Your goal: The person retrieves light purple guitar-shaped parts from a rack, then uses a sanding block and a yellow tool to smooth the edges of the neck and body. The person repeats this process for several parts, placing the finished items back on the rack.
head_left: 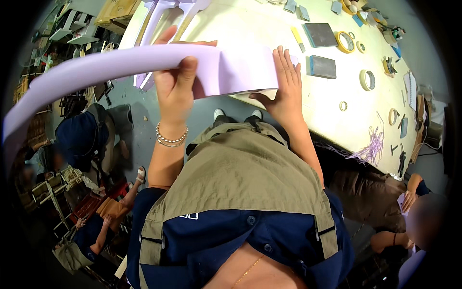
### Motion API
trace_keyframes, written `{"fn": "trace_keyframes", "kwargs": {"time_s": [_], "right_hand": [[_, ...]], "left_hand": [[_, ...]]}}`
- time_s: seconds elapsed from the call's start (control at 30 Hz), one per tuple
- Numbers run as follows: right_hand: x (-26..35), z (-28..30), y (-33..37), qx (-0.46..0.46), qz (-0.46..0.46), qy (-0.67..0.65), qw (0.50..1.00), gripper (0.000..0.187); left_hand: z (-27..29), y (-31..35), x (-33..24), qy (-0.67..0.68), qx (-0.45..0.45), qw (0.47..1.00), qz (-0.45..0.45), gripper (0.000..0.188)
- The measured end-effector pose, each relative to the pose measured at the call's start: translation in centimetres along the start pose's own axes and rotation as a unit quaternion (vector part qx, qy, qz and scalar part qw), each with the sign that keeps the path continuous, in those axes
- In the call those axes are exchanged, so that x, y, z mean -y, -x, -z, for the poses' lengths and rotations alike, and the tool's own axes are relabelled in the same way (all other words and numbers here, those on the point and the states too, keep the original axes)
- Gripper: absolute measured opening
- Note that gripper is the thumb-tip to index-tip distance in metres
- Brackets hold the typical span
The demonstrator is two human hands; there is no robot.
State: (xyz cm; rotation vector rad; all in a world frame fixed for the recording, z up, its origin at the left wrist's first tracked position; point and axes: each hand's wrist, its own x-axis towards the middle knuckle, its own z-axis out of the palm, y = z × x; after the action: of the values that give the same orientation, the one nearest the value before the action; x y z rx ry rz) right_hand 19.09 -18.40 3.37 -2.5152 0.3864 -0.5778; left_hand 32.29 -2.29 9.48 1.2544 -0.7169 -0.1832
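Note:
A long, curved lavender part (245,70) with a smooth surface spans the view in front of me; it sweeps from a wide, flat-faced end out past the left side. What it belongs to I cannot tell. My left hand (174,91) is wrapped round its middle, thumb on the near side. Against the wide end rests my right hand (288,91), its fingers stretched out and its thumb apart by the lower edge. Just beyond the part, a lavender frame with several legs (166,6) lies at the table's far left.
On the cream table (332,106) lie grey sanding blocks (322,66), tape rolls (367,80), a yellow-handled tool (297,38) and a heap of purple strips (373,147). Other people (89,241) sit at lower left and lower right. Crowded shelving (79,26) stands at left.

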Motion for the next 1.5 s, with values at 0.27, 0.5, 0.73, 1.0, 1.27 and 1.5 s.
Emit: {"fn": "trace_keyframes", "kwargs": {"time_s": [0.27,0.5,0.73,1.0,1.27,1.5], "right_hand": [[-2.0,0.0,-0.1,0.001,-0.024,0.011,1.0,0.102],[-10.2,-2.5,1.6,-0.005,-0.224,-0.15,0.963,0.083],[-9.9,-6.4,5.9,-0.079,-0.379,-0.567,0.727,0.077],[-9.8,-6.1,7.0,-0.084,-0.404,-0.59,0.694,0.071],[-8.8,-3.5,7.1,-0.128,-0.343,-0.645,0.67,0.078],[-5.8,-3.0,6.6,-0.135,-0.248,-0.672,0.685,0.085]], "left_hand": [[-0.9,-1.5,0.2,0.066,0.028,0.997,0.031,0.036],[1.5,-3.2,0.7,0.04,0.035,0.997,0.051,0.026],[-3.2,-6.0,1.1,-0.016,0.124,0.99,0.067,0.03],[-7.9,-7.4,0.6,-0.09,0.175,0.975,0.099,0.029],[1.4,-6.6,4.4,0.14,-0.042,0.974,0.175,0.054],[5.7,-1.5,7.1,0.168,-0.222,0.919,0.281,0.056]]}}
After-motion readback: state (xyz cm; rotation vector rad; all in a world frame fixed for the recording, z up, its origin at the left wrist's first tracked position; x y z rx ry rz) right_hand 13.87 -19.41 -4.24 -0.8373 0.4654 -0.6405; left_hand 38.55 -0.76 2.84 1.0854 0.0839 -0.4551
